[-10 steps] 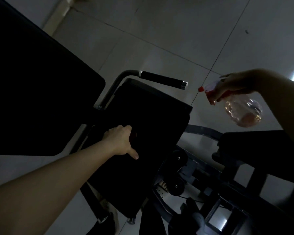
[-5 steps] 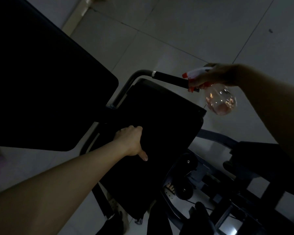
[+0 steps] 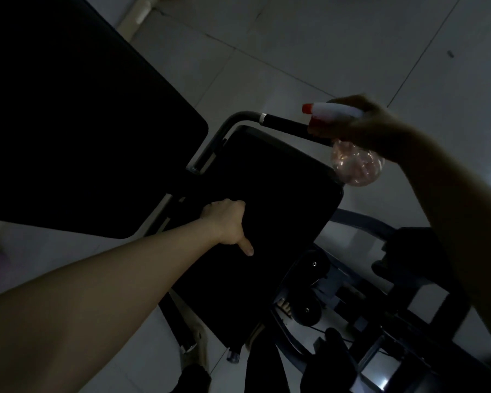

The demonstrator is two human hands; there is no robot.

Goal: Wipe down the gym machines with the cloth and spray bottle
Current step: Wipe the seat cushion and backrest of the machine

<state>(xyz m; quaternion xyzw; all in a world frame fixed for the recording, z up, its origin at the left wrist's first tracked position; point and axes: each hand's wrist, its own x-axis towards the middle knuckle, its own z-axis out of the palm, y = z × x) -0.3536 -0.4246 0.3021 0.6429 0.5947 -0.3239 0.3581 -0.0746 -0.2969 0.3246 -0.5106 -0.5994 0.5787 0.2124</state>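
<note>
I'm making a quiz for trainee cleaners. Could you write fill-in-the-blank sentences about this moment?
1. The spray bottle is held in the ____ hand.
2. The bottle's nozzle tip is coloured ____.
3. The left hand rests on a black ____.
4. The floor is covered in pale ____.

Missing words: right; red; pad; tiles

Left hand [image 3: 227, 222] reaching toward 1 o'clock with arm outstretched, fingers curling downward, thumb sticking out, right hand [image 3: 360, 129] coming in from 4 o'clock, fingers clenching
</note>
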